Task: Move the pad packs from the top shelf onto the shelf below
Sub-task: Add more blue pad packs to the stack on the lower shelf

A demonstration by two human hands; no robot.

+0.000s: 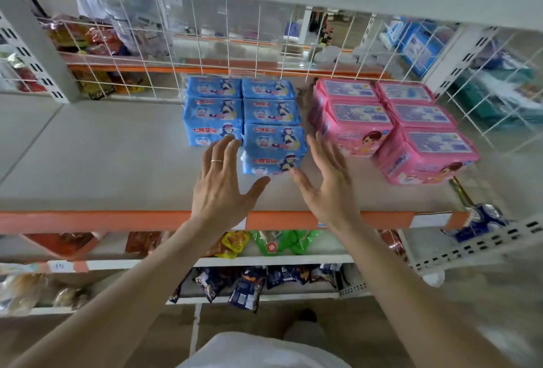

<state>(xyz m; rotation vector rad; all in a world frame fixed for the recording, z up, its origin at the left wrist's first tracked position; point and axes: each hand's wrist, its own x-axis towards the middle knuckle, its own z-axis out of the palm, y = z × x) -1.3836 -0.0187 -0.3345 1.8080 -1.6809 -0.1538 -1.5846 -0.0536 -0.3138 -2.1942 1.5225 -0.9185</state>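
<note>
both hands (219,188) (326,188) hover spread beside the front blue pad pack (271,147)

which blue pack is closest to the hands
The frontmost blue pack in the right-hand column: it juts forward past the others, between the left hand and right hand.

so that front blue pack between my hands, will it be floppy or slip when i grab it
Probably soft rather than stiff: the front blue pack has a puffy, rounded plastic wrap, so it should squash a little when squeezed. The glossy film may be somewhat slippery. It sits on a lower blue pack, so a push might slide it off rather than tip it.
</note>
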